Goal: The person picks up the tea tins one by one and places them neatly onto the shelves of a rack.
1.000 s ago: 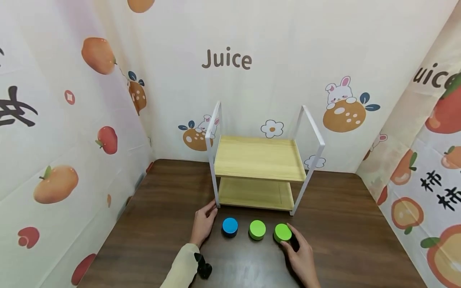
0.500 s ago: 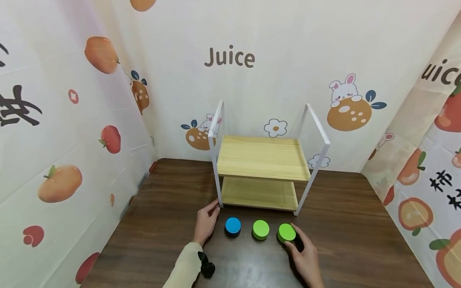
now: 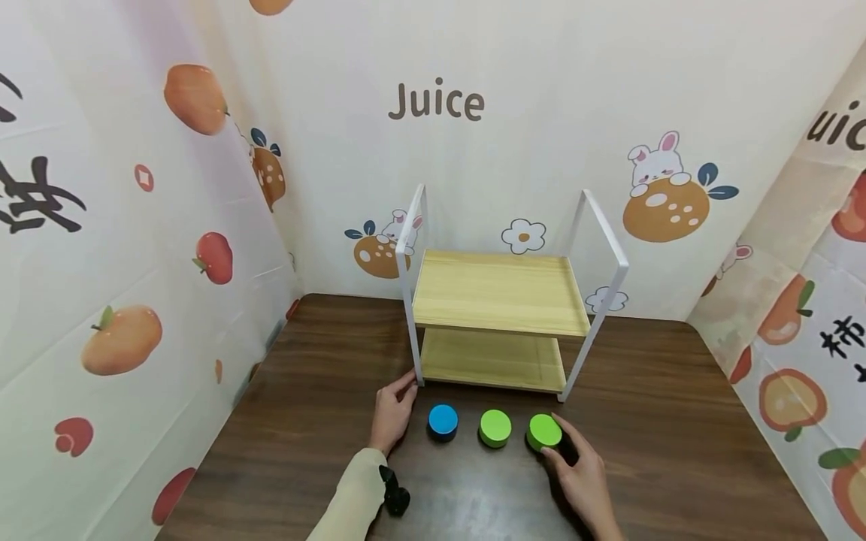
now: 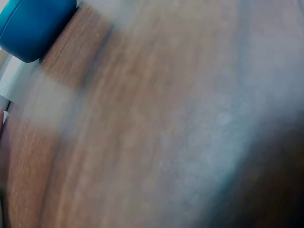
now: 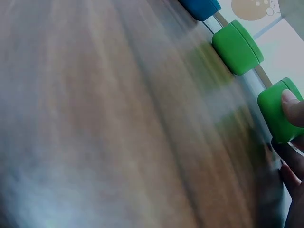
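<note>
My right hand [image 3: 583, 475] holds the rightmost of two small round green lidded jars [image 3: 544, 431] between thumb and fingers; it stands on the table. The right wrist view shows the thumb [image 5: 292, 108] against this jar's side. Left of it stands the second green jar [image 3: 495, 427], then a blue lidded jar [image 3: 443, 421], all in a row. At the front left foot of a two-tier shelf rack [image 3: 501, 293], my left hand [image 3: 394, 412] pinches the white leg, the fingertips partly hidden behind it. The left wrist view catches the blue jar [image 4: 35, 26] but little of the hand.
The rack has white metal side frames [image 3: 604, 225] and pale wood boards, and stands behind the jars on a dark wood table [image 3: 690, 436]. Printed fruit curtains [image 3: 541, 90] enclose the table at the back and both sides.
The whole head view has drifted slightly, putting the scene a little further right and up. Both hands, the jars and the rack keep their places relative to each other.
</note>
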Action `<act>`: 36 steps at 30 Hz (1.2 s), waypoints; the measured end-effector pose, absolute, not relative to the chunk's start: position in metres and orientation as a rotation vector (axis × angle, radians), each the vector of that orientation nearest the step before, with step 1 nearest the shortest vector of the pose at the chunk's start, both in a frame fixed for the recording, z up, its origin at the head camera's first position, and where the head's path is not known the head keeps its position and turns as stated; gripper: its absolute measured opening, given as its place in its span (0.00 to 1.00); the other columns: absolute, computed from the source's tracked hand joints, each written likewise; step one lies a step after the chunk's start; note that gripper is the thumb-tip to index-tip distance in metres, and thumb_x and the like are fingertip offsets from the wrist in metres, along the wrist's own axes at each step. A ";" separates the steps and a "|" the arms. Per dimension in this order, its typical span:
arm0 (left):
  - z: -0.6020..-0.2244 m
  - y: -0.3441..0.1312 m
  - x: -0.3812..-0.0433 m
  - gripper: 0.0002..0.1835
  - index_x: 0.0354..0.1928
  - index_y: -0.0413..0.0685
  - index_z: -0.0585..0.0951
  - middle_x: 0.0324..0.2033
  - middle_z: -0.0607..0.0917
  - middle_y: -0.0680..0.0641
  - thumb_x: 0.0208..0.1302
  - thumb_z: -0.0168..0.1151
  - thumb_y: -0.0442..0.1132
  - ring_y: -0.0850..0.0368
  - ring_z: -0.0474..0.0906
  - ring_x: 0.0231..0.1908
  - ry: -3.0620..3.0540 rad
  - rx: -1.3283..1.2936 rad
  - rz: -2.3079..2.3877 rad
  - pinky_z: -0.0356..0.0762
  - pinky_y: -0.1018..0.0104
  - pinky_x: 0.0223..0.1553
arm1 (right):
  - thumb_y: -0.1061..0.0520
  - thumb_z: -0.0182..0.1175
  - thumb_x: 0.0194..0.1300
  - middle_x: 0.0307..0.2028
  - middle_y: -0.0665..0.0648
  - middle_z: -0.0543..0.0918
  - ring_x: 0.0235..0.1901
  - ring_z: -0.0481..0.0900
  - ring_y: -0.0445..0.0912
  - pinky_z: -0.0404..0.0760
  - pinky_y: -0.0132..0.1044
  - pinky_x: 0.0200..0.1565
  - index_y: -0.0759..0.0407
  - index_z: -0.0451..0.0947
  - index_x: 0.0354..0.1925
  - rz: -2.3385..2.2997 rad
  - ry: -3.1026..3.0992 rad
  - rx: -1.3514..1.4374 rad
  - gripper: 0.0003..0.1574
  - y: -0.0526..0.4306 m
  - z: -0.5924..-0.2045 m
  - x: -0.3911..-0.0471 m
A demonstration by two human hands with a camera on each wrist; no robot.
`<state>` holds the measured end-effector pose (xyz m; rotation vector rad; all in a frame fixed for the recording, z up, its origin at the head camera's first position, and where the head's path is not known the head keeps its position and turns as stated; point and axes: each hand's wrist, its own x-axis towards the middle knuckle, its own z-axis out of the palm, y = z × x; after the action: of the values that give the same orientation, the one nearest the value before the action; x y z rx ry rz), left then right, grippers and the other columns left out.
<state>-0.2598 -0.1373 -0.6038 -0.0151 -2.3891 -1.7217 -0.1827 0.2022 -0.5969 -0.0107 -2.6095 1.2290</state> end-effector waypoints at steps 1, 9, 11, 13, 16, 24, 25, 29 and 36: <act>-0.603 -0.138 -0.260 0.20 0.68 0.39 0.81 0.64 0.84 0.38 0.77 0.59 0.32 0.42 0.82 0.64 -2.387 -0.016 -1.718 0.81 0.45 0.63 | 0.64 0.76 0.61 0.64 0.66 0.84 0.65 0.80 0.63 0.79 0.57 0.62 0.57 0.77 0.71 1.223 -2.617 -0.011 0.40 0.201 -0.595 -0.185; -0.605 -0.141 -0.262 0.20 0.67 0.37 0.81 0.62 0.85 0.36 0.76 0.59 0.30 0.42 0.85 0.61 -2.382 -0.034 -1.695 0.84 0.47 0.60 | 0.65 0.76 0.60 0.63 0.62 0.85 0.59 0.85 0.57 0.85 0.49 0.58 0.57 0.77 0.71 1.257 -2.586 0.115 0.41 0.187 -0.581 -0.201; -0.606 -0.141 -0.262 0.20 0.67 0.36 0.81 0.62 0.85 0.35 0.76 0.59 0.29 0.42 0.85 0.60 -2.386 -0.049 -1.682 0.85 0.48 0.59 | 0.66 0.76 0.59 0.63 0.62 0.85 0.57 0.86 0.57 0.85 0.53 0.57 0.56 0.77 0.70 1.261 -2.571 0.147 0.41 0.183 -0.578 -0.203; -0.608 -0.140 -0.262 0.21 0.67 0.37 0.81 0.61 0.86 0.36 0.75 0.59 0.30 0.43 0.85 0.60 -2.382 -0.040 -1.694 0.85 0.49 0.59 | 0.65 0.76 0.60 0.63 0.61 0.85 0.58 0.85 0.57 0.84 0.57 0.57 0.55 0.77 0.71 1.258 -2.570 0.168 0.41 0.180 -0.575 -0.205; -0.609 -0.139 -0.260 0.21 0.67 0.37 0.81 0.60 0.86 0.37 0.76 0.59 0.30 0.43 0.86 0.59 -2.371 -0.045 -1.694 0.85 0.49 0.58 | 0.64 0.76 0.61 0.64 0.60 0.85 0.60 0.84 0.57 0.83 0.59 0.58 0.56 0.77 0.71 1.268 -2.571 0.203 0.41 0.176 -0.571 -0.209; -0.607 -0.140 -0.262 0.21 0.68 0.39 0.80 0.62 0.86 0.38 0.77 0.58 0.32 0.45 0.86 0.60 -2.361 -0.037 -1.720 0.84 0.47 0.60 | 0.65 0.76 0.60 0.62 0.62 0.85 0.59 0.85 0.56 0.82 0.58 0.59 0.61 0.78 0.69 1.277 -2.540 0.310 0.39 0.161 -0.557 -0.222; -0.607 -0.140 -0.262 0.21 0.68 0.39 0.80 0.62 0.86 0.38 0.77 0.58 0.32 0.45 0.86 0.61 -2.361 -0.040 -1.718 0.84 0.47 0.60 | 0.65 0.76 0.60 0.62 0.62 0.85 0.60 0.84 0.57 0.82 0.58 0.60 0.61 0.78 0.69 1.277 -2.539 0.325 0.39 0.159 -0.555 -0.223; -0.608 -0.141 -0.262 0.20 0.68 0.40 0.81 0.62 0.86 0.40 0.77 0.57 0.33 0.46 0.85 0.61 -2.355 -0.031 -1.724 0.83 0.46 0.61 | 0.65 0.76 0.61 0.64 0.65 0.84 0.65 0.81 0.61 0.80 0.61 0.62 0.61 0.78 0.69 1.292 -2.529 0.377 0.38 0.151 -0.546 -0.228; -0.608 -0.139 -0.263 0.20 0.67 0.39 0.81 0.63 0.85 0.39 0.77 0.58 0.32 0.44 0.85 0.62 -2.363 -0.069 -1.688 0.83 0.47 0.61 | 0.61 0.74 0.64 0.67 0.64 0.82 0.67 0.79 0.63 0.79 0.63 0.64 0.58 0.77 0.71 1.358 -2.562 0.407 0.38 0.141 -0.530 -0.237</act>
<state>-0.2628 -0.1387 -0.6082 -0.0685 -2.3629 -1.6882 -0.2368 0.1406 -0.5301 0.4073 -2.5623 1.3576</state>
